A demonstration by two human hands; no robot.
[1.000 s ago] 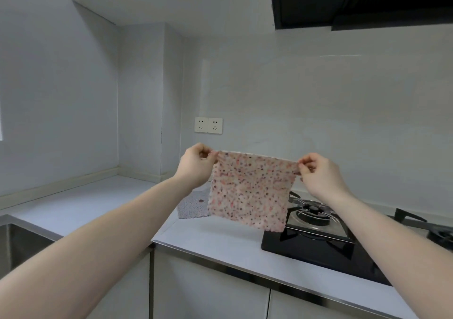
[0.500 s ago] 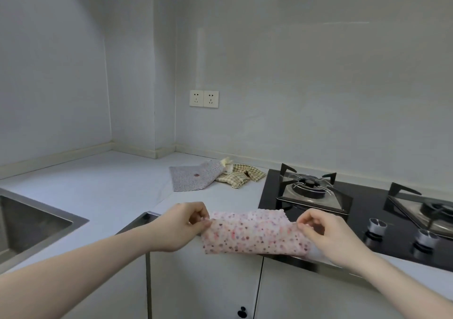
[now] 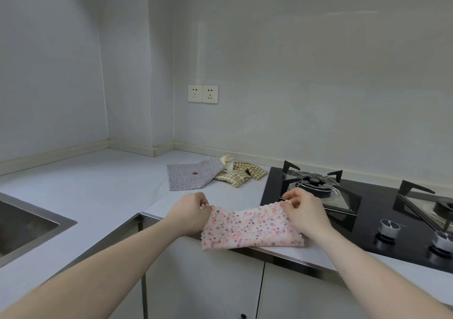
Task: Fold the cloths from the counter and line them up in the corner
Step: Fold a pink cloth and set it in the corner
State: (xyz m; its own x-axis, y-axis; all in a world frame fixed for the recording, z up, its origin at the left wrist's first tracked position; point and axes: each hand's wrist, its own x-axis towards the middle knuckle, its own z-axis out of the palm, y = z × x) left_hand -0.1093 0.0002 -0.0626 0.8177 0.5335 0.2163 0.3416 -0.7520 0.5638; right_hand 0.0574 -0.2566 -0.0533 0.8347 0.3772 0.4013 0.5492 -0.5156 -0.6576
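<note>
A pink flower-print cloth [image 3: 250,228] lies doubled over at the counter's front edge, beside the stove. My left hand [image 3: 191,214] pinches its upper left corner and my right hand [image 3: 305,212] pinches its upper right corner. Farther back on the counter [image 3: 103,191] a grey dotted cloth [image 3: 188,177] lies flat. A crumpled yellow checked cloth [image 3: 241,175] sits partly under the grey cloth's right edge. The wall corner [image 3: 153,150] is at the back left.
A black gas stove [image 3: 367,210] with two burners and knobs fills the right side. A steel sink [image 3: 22,228] is at the left edge. Two wall sockets [image 3: 203,94] sit above the cloths. White cabinet doors are below the counter.
A second ago both hands held the pink cloth hanging open in the air. They brought it down and laid it doubled over on the counter edge, both hands still pinching its corners.
</note>
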